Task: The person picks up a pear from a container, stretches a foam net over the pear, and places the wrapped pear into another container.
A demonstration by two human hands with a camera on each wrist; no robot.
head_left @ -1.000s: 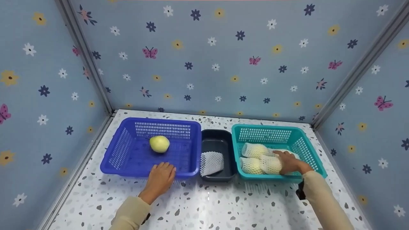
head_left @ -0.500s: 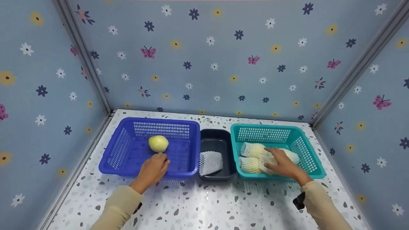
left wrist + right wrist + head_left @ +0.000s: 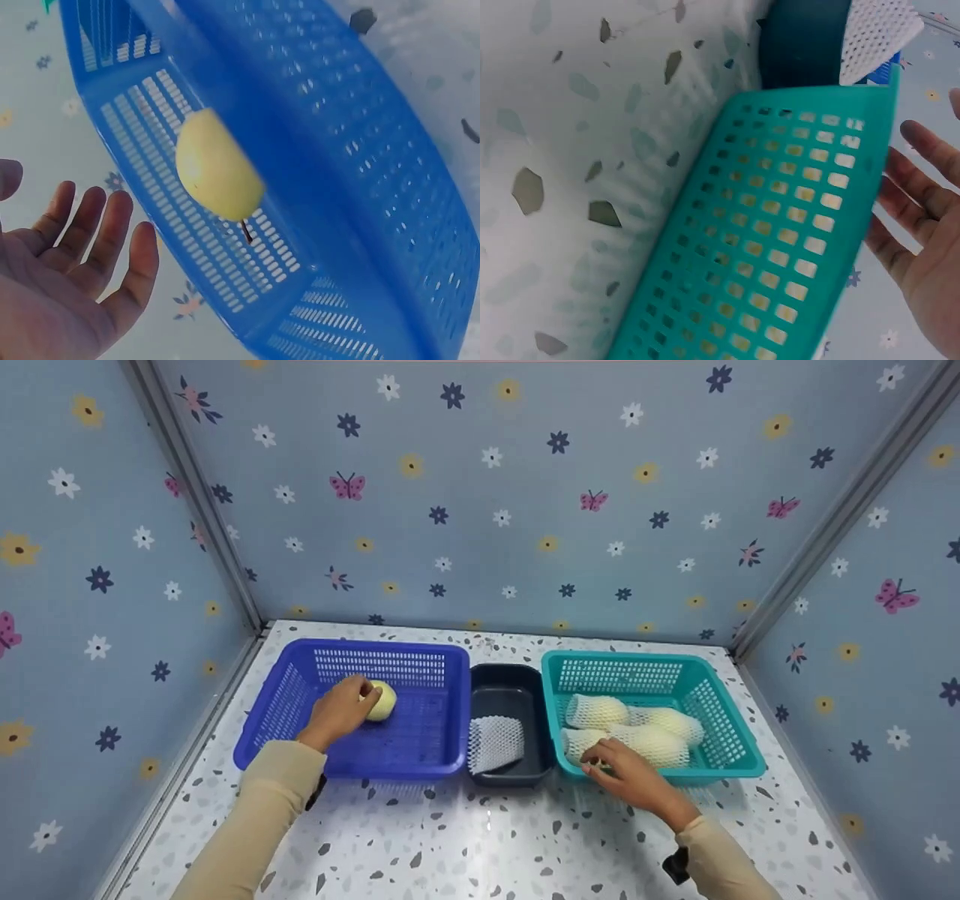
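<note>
A pale yellow pear [image 3: 385, 702] lies unwrapped in the blue basket [image 3: 424, 735] at the left. My left hand [image 3: 341, 712] reaches over that basket and hides part of the pear in the head view. In the left wrist view, the fingers [image 3: 109, 229] are spread and loosely bent, apart from the pear [image 3: 214, 165] with its stem. On the right, the teal basket [image 3: 720, 771] holds several pears in white foam nets [image 3: 654, 746]. My right hand [image 3: 630, 776] hovers by its front rim, fingers relaxed and holding nothing, overlapping one netted pear.
Between the baskets stands a narrow dark tray [image 3: 534, 727] with a flat white foam net [image 3: 496, 742] in its front part. Flower-patterned panels [image 3: 480, 510] enclose the speckled tabletop [image 3: 480, 840] at the back and both sides.
My left hand has moved from the blue basket's front rim forward to the pear. My right hand has drawn back from the netted pears toward the teal basket's front rim.
</note>
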